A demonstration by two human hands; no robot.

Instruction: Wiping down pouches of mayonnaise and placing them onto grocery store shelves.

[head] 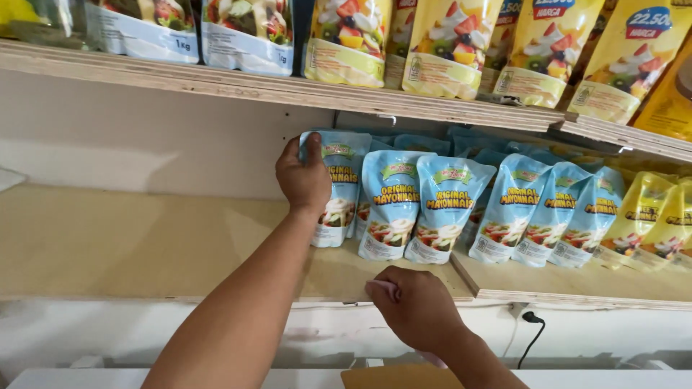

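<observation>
My left hand (304,178) grips the upper left edge of a light blue stand-up pouch (340,189), the leftmost of a row on a plywood shelf (144,245). Two more blue pouches (393,205) (445,209) lean right beside it. Lower down, my right hand (414,306) rests on the shelf's front edge, fingers closed over something small and pink (382,288); what it is cannot be made out.
More blue pouches (548,212) and yellow pouches (649,216) continue to the right. An upper plywood shelf (288,90) carries yellow and other pouches (443,43). A black cable (532,338) hangs below the shelf. A brown cardboard piece (396,376) lies at the bottom.
</observation>
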